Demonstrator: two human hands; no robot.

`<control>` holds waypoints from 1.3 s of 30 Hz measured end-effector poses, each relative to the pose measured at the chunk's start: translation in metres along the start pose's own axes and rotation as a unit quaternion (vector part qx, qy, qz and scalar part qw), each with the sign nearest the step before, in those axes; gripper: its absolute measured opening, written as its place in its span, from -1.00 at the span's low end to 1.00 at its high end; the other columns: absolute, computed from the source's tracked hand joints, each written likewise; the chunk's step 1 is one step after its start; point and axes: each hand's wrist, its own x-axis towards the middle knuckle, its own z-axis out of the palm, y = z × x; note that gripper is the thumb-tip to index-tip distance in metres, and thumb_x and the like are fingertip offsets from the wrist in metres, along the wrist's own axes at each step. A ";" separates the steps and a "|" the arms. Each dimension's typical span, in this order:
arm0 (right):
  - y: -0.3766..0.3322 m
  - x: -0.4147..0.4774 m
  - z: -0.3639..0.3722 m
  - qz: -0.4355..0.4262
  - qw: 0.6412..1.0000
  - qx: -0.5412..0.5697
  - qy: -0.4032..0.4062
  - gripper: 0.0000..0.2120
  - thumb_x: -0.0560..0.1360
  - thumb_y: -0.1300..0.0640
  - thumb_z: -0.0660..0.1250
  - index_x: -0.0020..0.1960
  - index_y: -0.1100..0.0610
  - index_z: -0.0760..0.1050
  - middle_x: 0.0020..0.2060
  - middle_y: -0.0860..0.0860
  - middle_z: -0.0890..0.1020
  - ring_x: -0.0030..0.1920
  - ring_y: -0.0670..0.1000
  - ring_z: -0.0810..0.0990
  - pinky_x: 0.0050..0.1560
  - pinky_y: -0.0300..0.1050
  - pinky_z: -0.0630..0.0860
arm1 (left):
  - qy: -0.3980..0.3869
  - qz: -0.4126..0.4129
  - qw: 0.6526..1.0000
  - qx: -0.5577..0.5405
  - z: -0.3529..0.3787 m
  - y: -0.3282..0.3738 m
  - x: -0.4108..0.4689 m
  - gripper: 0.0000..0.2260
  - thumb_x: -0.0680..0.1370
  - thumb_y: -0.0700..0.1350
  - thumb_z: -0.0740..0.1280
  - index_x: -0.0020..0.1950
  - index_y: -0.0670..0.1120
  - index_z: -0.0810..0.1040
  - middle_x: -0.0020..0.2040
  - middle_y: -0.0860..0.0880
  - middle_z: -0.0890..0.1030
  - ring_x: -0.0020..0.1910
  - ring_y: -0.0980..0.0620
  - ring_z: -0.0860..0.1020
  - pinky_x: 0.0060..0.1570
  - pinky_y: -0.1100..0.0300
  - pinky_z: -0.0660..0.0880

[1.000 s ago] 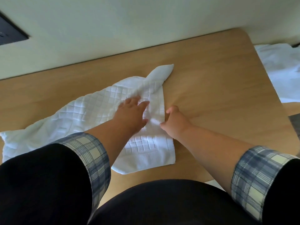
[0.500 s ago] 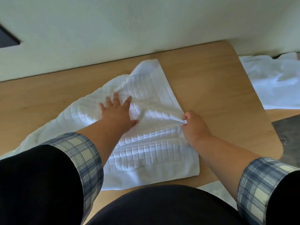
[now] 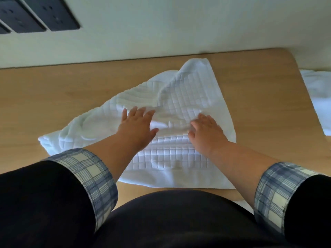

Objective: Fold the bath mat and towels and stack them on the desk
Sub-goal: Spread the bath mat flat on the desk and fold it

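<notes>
Nearest me, the plaid cuffs (image 3: 93,178) are sitting rolled back on both forearms. Just past them the near hem of the bath mat (image 3: 172,158) is lying flat, close to the near edge of the desk (image 3: 53,97).

Left hand (image 3: 136,126): palm down on the mat's middle, fingers (image 3: 133,112) spread and released, grasping nothing. Right hand (image 3: 207,133): also flat on the mat, nearer its right edge, fingers loose, pressing not pinching.

Between the two hands a rumple is standing up in the quilted weave. Beyond it the far right corner is pointing toward the wall (image 3: 179,29), so the mat is lying skewed on the desk. Its left end is trailing off in a soft heap.

Off the desk's right edge a white cloth (image 3: 320,97) is lying well apart, probably the towels. Dark socket panels (image 3: 41,17) are showing on the wall at far left.

Judgement: I am smoothing, not yet folding.

Risks:
- Pressing straight down on the rumple may set it as a crease.
- Folding while the mat is skewed and the left end is bunched may leave the edges mismatched and the stack uneven.
- Sweeping toward me may drag the near hem over the desk edge.
</notes>
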 end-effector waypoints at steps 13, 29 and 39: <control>-0.280 0.024 -0.034 -0.049 0.975 0.213 0.027 -0.53 0.59 -0.19 0.19 0.38 0.05 0.36 0.20 0.08 0.56 0.19 0.15 0.54 0.13 0.03 0.49 | -0.150 -0.219 0.951 -0.158 -0.029 -0.193 -0.033 -0.59 0.56 0.20 0.23 0.06 -0.12 0.59 -0.23 -0.06 0.60 -0.27 0.00 0.52 -0.34 0.14 0.36; -0.328 -0.007 -0.013 0.049 0.940 0.210 0.265 -0.85 0.46 -0.01 0.26 -0.01 -0.03 0.54 0.01 -0.11 0.39 0.01 -0.03 0.35 0.07 -0.10 0.36 | -0.108 -0.102 0.913 -0.381 -0.009 -0.246 -0.066 -0.59 0.56 0.31 0.17 -0.24 0.01 0.45 -0.20 0.01 0.53 -0.18 -0.01 0.49 -0.22 0.10 0.34; -0.350 -0.026 -0.041 -0.037 0.819 0.536 0.203 -0.90 0.54 0.11 0.21 0.00 -0.06 0.44 -0.18 -0.19 0.59 -0.17 -0.20 0.56 -0.16 -0.33 0.50 | -0.141 -0.076 0.804 -0.573 -0.021 -0.248 -0.046 -0.21 0.46 0.30 0.34 0.59 0.05 0.13 0.50 -0.08 0.35 0.41 -0.12 0.40 0.36 -0.09 0.34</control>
